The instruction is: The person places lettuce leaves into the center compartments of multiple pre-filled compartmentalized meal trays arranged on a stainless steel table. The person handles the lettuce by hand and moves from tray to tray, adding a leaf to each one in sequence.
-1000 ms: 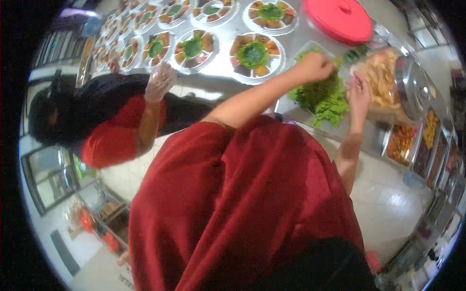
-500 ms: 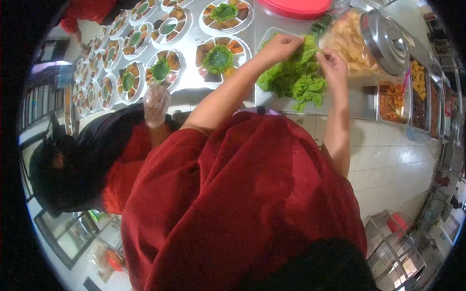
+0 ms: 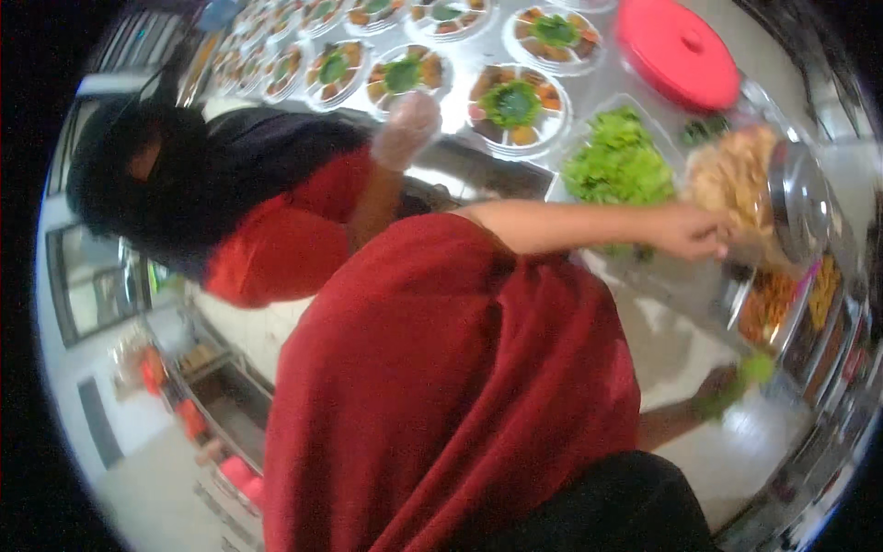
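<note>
My left hand (image 3: 690,230) reaches across to the right, fingers curled together beside the clear bag of pale crackers (image 3: 731,179). Blur hides what they hold, if anything. Low on the right, my right hand (image 3: 719,391) is smeared by motion and closed on a green lettuce leaf (image 3: 756,369), out past the counter edge above the floor. More lettuce (image 3: 621,161) lies piled in a clear plastic tub (image 3: 658,124), just beyond my left forearm.
Several round divided trays of food (image 3: 515,110) cover the counter at left. A red lid (image 3: 681,55) lies at the back, with a metal-lidded jar (image 3: 800,198) and food pans (image 3: 768,308) at right. A co-worker's gloved hand (image 3: 407,129) is close on my left.
My hands were together over the lettuce; now they are apart. My right hand has swung down and right with a leaf, the left has moved right. The view has turned.
</note>
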Tool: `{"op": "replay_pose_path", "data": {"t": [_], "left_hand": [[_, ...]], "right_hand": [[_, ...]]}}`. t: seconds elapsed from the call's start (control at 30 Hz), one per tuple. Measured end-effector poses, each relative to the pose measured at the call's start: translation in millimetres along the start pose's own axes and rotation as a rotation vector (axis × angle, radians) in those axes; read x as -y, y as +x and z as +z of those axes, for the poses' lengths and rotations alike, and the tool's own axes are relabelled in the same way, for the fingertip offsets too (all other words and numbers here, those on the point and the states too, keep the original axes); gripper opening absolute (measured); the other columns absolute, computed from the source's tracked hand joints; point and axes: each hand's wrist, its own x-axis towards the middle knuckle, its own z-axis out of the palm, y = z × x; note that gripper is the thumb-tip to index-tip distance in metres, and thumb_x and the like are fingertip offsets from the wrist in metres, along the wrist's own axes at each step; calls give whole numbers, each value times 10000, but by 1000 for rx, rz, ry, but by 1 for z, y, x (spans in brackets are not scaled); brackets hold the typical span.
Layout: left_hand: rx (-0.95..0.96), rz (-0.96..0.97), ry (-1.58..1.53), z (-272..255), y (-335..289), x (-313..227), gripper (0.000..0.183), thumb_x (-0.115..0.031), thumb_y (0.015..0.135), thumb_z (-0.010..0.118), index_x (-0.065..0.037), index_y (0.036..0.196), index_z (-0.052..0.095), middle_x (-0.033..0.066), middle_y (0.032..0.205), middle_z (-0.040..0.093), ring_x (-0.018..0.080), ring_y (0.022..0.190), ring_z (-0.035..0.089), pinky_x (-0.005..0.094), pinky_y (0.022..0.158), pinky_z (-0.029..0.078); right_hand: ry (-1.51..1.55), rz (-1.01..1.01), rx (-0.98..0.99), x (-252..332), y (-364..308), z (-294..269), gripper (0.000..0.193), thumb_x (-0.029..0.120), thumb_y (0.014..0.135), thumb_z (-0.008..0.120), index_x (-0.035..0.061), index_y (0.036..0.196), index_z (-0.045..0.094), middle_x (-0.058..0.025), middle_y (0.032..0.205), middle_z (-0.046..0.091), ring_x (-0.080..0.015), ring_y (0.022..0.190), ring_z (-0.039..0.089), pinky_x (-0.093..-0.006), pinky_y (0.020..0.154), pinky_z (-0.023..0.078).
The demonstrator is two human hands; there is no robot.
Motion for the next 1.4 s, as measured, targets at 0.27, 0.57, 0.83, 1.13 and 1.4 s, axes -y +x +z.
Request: {"op": "replay_pose_path", "data": {"t": [0.27, 0.57, 0.83, 1.13, 1.4], "left_hand": [[47, -148, 61, -23, -39, 19, 215, -236, 821, 513, -89, 948, 605, 102, 782, 631, 233, 679, 607, 351, 614, 470], [-98, -339, 85, -51, -63, 8, 228, -220, 828, 495, -90, 973, 612, 86, 750, 636, 225, 657, 609, 348, 607, 467], [46, -404, -10, -7, -89, -5, 357, -323, 826, 545, -60, 1066, 568, 96, 862, 622, 198, 754, 594, 316, 690, 469], [-107, -671, -847, 9, -113, -54, 625, -408, 823, 573, 15, 1245, 389, 111, 1131, 531, 180, 981, 544, 295, 844, 440], [-584, -891, -1176, -20, -162, -61, 364, -296, 906, 443, 1, 1110, 493, 111, 1030, 591, 194, 908, 595, 347, 797, 493]], "right_hand": [[-351, 166, 111, -143, -45, 53, 266, 187, 860, 531, -14, 1032, 560, -119, 936, 595, -187, 813, 561, -309, 745, 445], [-388, 160, 171, -169, -45, 51, 257, 207, 864, 520, -11, 985, 583, -138, 894, 595, -213, 768, 565, -327, 702, 452], [-176, 31, 93, -120, -50, 30, 263, 224, 867, 510, -9, 943, 604, -154, 856, 595, -236, 728, 569, -343, 665, 458], [773, 49, 131, 127, -23, 38, 316, 141, 824, 574, -53, 1066, 513, -126, 958, 583, -152, 818, 570, -265, 720, 459], [546, -198, 290, 136, 8, 67, 259, 113, 828, 576, 0, 1060, 557, -53, 949, 597, -136, 760, 569, -240, 677, 462]]}}
